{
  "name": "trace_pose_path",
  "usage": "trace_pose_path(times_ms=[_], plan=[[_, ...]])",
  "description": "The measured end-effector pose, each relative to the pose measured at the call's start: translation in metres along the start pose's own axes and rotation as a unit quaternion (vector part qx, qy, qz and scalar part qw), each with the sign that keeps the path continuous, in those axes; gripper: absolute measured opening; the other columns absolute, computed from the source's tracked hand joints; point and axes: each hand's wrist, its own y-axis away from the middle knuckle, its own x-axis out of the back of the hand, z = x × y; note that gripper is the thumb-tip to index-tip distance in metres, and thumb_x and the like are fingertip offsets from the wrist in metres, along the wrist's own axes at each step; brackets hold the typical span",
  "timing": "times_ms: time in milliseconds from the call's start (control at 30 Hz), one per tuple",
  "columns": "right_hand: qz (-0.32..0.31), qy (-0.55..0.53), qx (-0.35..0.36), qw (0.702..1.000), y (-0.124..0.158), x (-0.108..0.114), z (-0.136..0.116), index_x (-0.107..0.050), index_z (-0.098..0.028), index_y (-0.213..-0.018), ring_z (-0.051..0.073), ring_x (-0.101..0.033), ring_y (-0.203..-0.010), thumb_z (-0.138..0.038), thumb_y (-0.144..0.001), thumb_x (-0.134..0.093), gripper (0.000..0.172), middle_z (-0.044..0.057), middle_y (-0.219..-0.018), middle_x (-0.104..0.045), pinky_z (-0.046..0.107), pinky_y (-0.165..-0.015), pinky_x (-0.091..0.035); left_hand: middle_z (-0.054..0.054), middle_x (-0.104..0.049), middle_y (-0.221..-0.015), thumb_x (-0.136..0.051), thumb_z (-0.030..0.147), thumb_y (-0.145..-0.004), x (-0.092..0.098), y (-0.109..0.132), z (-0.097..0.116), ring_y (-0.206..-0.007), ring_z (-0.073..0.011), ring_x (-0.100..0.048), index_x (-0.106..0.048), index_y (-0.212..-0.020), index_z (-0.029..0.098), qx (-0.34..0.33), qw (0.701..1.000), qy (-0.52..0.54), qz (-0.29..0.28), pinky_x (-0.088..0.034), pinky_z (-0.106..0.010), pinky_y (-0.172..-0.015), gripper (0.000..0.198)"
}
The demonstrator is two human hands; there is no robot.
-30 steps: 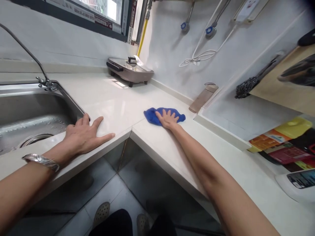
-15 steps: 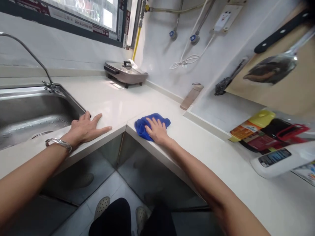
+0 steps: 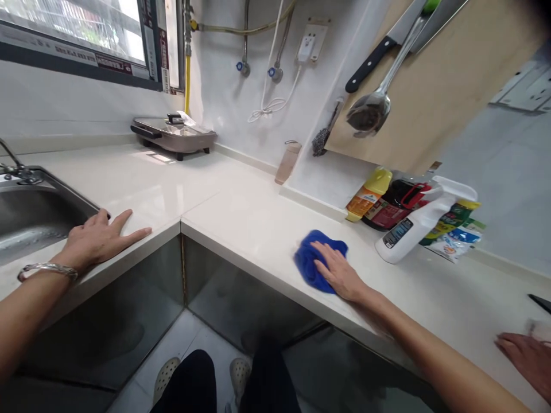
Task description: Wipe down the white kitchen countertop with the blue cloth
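Right hand (image 3: 340, 274) lies flat, palm down, fingers spread on a blue cloth (image 3: 316, 261). It presses rather than grips. The cloth sits bunched on the white worktop (image 3: 258, 218), near the front edge of the right-hand run, between the corner seam and the bottles against the wall.

Left hand (image 3: 97, 240) rests open and flat on the worktop edge just beside the sink (image 3: 30, 212), holding nothing. A metal bangle (image 3: 47, 269) is on that wrist.

Handling, as a judgement: the cloth looks soft, light and limp, probably microfibre. It will fold and bunch under any push and has no stiff edge to pinch. A flat palm over the middle keeps it spread; to lift it, gather a fold from the top. It is not fragile. It should slide easily on the glossy worktop, more so if damp, but the view doesn't show whether it is wet.

Nearby: a white spray bottle (image 3: 419, 226) lies on its side just beyond the cloth, with a yellow bottle (image 3: 368, 195) and packets behind it. An electric grill (image 3: 174, 135) stands in the far corner under the window. Another person's hand (image 3: 523, 355) is on the worktop at the far right, well apart from the cloth.
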Motion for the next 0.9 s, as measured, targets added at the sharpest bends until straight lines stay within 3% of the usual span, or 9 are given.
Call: trace_pose_path(times_ms=[100,200,300,400,500,667,800,900], plan=[[0.010,0.062,-0.134,0.989,0.020,-0.001,0.043,-0.038,-0.022,-0.161,0.035,-0.038,-0.151,-0.051,-0.104,-0.021,0.065,0.013,-0.165,-0.042,0.059,-0.117,-0.038,-0.029,-0.029,-0.161,-0.015,0.093,-0.080,-0.001,-0.002,0.000,-0.147,-0.0500,-0.033,-0.019,-0.166,0.022,0.006,1.000,-0.005,0.000,-0.031,-0.064,-0.116,0.112],[0.003,0.097,-0.230,0.968,0.035,-0.005,0.052,-0.036,-0.018,-0.162,0.041,-0.043,-0.146,-0.054,-0.104,-0.019,0.071,0.019,-0.161,-0.044,0.062,-0.112,-0.041,-0.027,-0.027,-0.162,-0.015,0.094,-0.078,-0.001,-0.002,0.002,-0.147,-0.0503,-0.032,-0.018,-0.166,0.022,0.010,1.000,-0.001,-0.005,-0.031,-0.065,-0.116,0.114],[0.012,0.102,-0.227,0.969,0.042,-0.013,0.029,-0.035,-0.018,-0.163,0.043,-0.041,-0.147,-0.057,-0.103,-0.018,0.073,0.019,-0.162,-0.043,0.063,-0.113,-0.039,-0.026,-0.028,-0.161,-0.015,0.095,-0.077,-0.003,-0.005,0.003,-0.145,-0.0497,-0.034,-0.019,-0.166,0.024,0.018,1.000,-0.006,-0.005,-0.032,-0.065,-0.115,0.114],[0.035,0.081,-0.139,0.986,0.033,-0.019,-0.010,-0.037,-0.022,-0.162,0.040,-0.032,-0.153,-0.057,-0.104,-0.019,0.070,0.015,-0.166,-0.038,0.062,-0.119,-0.032,-0.026,-0.031,-0.157,-0.013,0.096,-0.076,-0.007,-0.009,0.002,-0.142,-0.0487,-0.038,-0.019,-0.166,0.027,0.024,1.000,-0.014,0.000,-0.035,-0.065,-0.113,0.114],[0.024,0.042,-0.024,0.999,-0.002,-0.016,-0.053,-0.038,-0.025,-0.162,0.036,-0.025,-0.157,-0.055,-0.105,-0.022,0.067,0.010,-0.170,-0.032,0.059,-0.124,-0.026,-0.026,-0.032,-0.156,-0.012,0.097,-0.075,-0.011,-0.013,-0.002,-0.140,-0.0489,-0.040,-0.019,-0.166,0.028,0.026,1.000,-0.016,0.004,-0.036,-0.064,-0.112,0.115],[-0.022,-0.021,0.138,0.990,-0.097,-0.004,-0.111,-0.035,-0.025,-0.164,0.032,-0.017,-0.160,-0.054,-0.106,-0.026,0.065,0.008,-0.172,-0.026,0.057,-0.128,-0.016,-0.025,-0.031,-0.157,-0.012,0.096,-0.076,-0.014,-0.015,-0.007,-0.139,-0.0489,-0.043,-0.019,-0.165,0.029,0.028,0.999,-0.029,0.007,-0.037,-0.065,-0.111,0.112],[-0.026,-0.042,0.186,0.981,-0.176,-0.011,-0.135,-0.037,-0.027,-0.162,0.033,-0.018,-0.160,-0.060,-0.105,-0.030,0.066,0.008,-0.172,-0.026,0.059,-0.127,-0.016,-0.024,-0.032,-0.154,-0.011,0.095,-0.074,-0.015,-0.018,-0.009,-0.141,-0.0466,-0.043,-0.018,-0.166,0.031,0.037,0.998,-0.040,0.003,-0.039,-0.063,-0.110,0.112],[-0.017,-0.045,0.186,0.981,-0.231,-0.022,-0.137,-0.039,-0.028,-0.161,0.035,-0.021,-0.159,-0.063,-0.104,-0.032,0.068,0.008,-0.171,-0.029,0.061,-0.126,-0.018,-0.021,-0.038,-0.149,-0.011,0.095,-0.074,-0.023,-0.024,-0.018,-0.137,-0.0437,-0.048,-0.018,-0.165,0.032,0.036,0.998,-0.045,0.000,-0.041,-0.061,-0.108,0.111]])
